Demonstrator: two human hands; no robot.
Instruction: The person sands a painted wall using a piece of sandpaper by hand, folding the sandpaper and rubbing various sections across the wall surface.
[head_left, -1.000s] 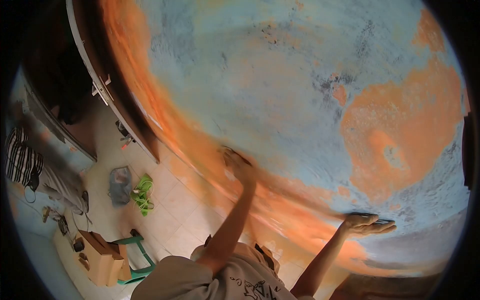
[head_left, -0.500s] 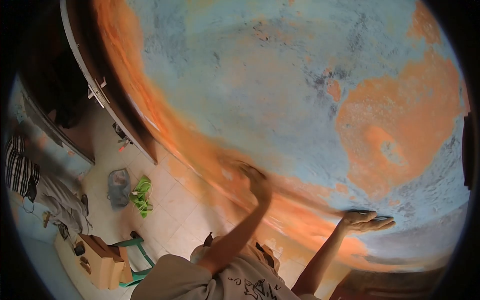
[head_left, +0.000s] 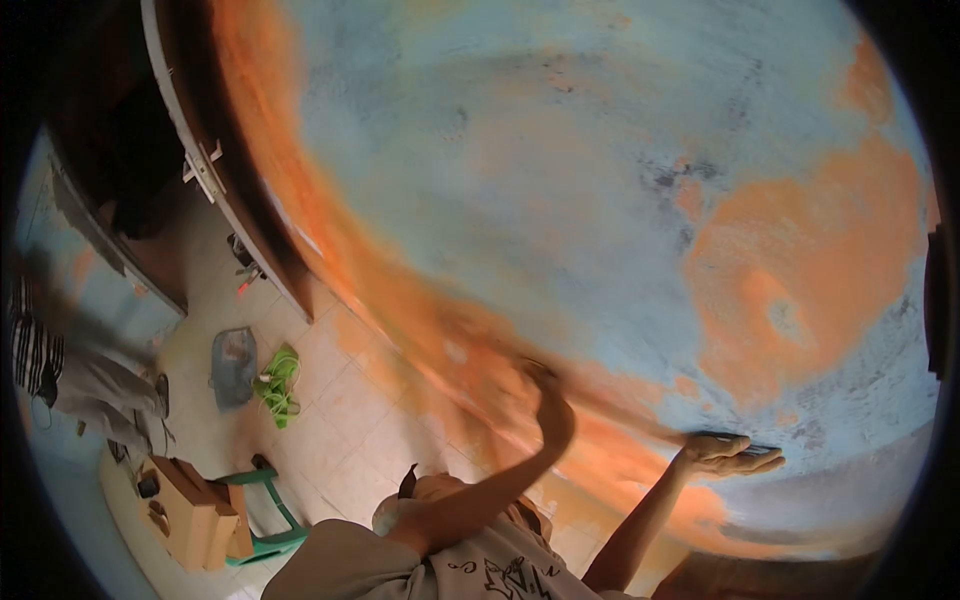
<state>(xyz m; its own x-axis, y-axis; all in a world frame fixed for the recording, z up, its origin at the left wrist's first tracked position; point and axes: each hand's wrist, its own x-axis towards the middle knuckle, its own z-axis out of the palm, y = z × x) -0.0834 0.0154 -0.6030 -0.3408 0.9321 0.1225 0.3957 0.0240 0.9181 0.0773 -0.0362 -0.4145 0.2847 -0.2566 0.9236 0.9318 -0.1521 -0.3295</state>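
My left hand (head_left: 547, 388) is at the wall (head_left: 560, 200), over its orange lower band. Motion smears its fingers, so I cannot make out whether anything is in them. Farther right, my right hand (head_left: 722, 457) rests against the blue part of the wall. Its fingers are stretched out and slightly apart, and I see nothing held in it. The wall surface is patchy, with blue paint, bare-looking orange areas and dark scuffs around both hands.
A doorway with a pale frame (head_left: 182, 120) is at the left. On the tiled floor (head_left: 330, 410) lie a grey bag (head_left: 233, 370) and a green bundle (head_left: 279, 385). A cardboard box (head_left: 195, 515) stands beside a green chair (head_left: 268, 510). Another person's legs (head_left: 105, 390) show at far left.
My left hand has moved right and slightly down along the wall. My right hand stays in about the same place on it. The view has shifted a little.
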